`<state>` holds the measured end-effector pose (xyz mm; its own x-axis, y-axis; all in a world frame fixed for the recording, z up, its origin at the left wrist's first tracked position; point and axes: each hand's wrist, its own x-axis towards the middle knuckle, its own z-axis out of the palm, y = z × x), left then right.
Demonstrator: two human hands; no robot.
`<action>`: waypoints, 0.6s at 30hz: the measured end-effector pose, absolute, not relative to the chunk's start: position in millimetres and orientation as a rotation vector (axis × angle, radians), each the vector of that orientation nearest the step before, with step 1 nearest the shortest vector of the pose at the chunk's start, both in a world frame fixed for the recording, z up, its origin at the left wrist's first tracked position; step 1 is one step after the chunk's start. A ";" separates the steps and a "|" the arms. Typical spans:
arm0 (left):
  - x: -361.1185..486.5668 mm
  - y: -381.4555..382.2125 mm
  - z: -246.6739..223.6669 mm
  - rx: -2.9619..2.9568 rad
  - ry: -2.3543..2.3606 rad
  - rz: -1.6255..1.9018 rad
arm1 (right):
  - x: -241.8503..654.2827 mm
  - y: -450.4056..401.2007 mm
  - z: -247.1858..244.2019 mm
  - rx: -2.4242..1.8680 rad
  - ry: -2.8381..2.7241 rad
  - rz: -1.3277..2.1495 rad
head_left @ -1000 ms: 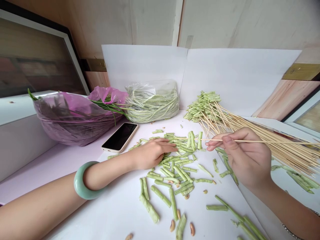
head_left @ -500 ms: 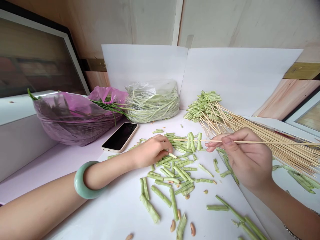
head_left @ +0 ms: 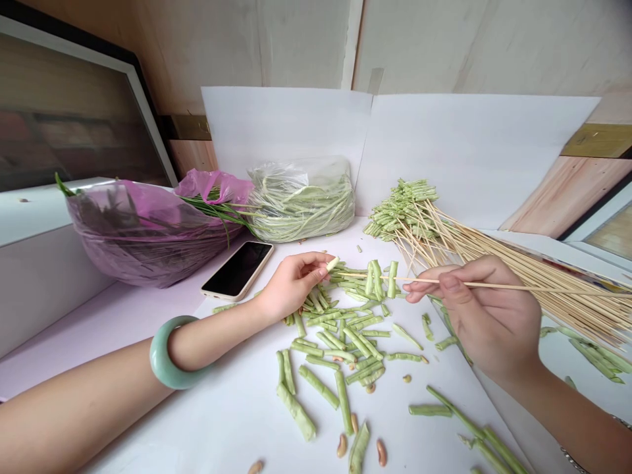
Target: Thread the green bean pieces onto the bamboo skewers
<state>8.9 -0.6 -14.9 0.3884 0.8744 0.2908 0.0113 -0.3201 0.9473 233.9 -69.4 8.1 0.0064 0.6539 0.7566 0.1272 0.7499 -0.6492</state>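
Note:
My left hand (head_left: 292,284) pinches a short pale green bean piece (head_left: 332,264) between thumb and fingertips, just left of the skewer's tip. In my right hand (head_left: 481,309) a thin wooden skewer (head_left: 425,280) lies level, gripped by thumb and fingers, pointing left. Three bean pieces (head_left: 378,279) are threaded crosswise near its tip, two close together and one a little apart. Beneath and in front of the hands, many cut bean pieces (head_left: 356,342) lie scattered over the white surface (head_left: 222,408).
A pile of loaded skewers (head_left: 523,270) lies at the right. Behind are a clear bag of long beans (head_left: 306,204) and a purple bag of greens (head_left: 148,230). A phone (head_left: 237,270) rests beside my left hand. Loose brown seeds (head_left: 380,453) lie near the front.
My left hand has lifted from the pile and turned, with a bean piece now showing at its fingertips. My right hand and the skewer have barely moved.

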 end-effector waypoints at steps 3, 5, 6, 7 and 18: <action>10.9 -2.7 -13.7 1.457 0.732 1.061 | 231.7 -70.2 7.3 -0.627 -1.557 0.456; 11.7 -4.7 -12.5 1.356 0.710 1.039 | 231.1 -70.6 6.6 -0.607 -1.572 0.447; 12.0 -5.5 -12.0 1.320 0.702 1.030 | 231.1 -70.8 6.3 -0.601 -1.581 0.441; 12.1 -6.2 -11.5 1.296 0.693 1.024 | 231.3 -70.9 5.9 -0.596 -1.589 0.433; 12.2 -6.3 -10.4 1.246 0.635 1.042 | 230.3 -71.5 6.8 -0.570 -1.644 0.365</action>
<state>12.2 -6.3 -10.4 0.4259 0.8937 0.1413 -0.2835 -0.0165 0.9588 230.3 -71.5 6.8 -0.0815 0.5582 0.8257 0.1565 0.8254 -0.5425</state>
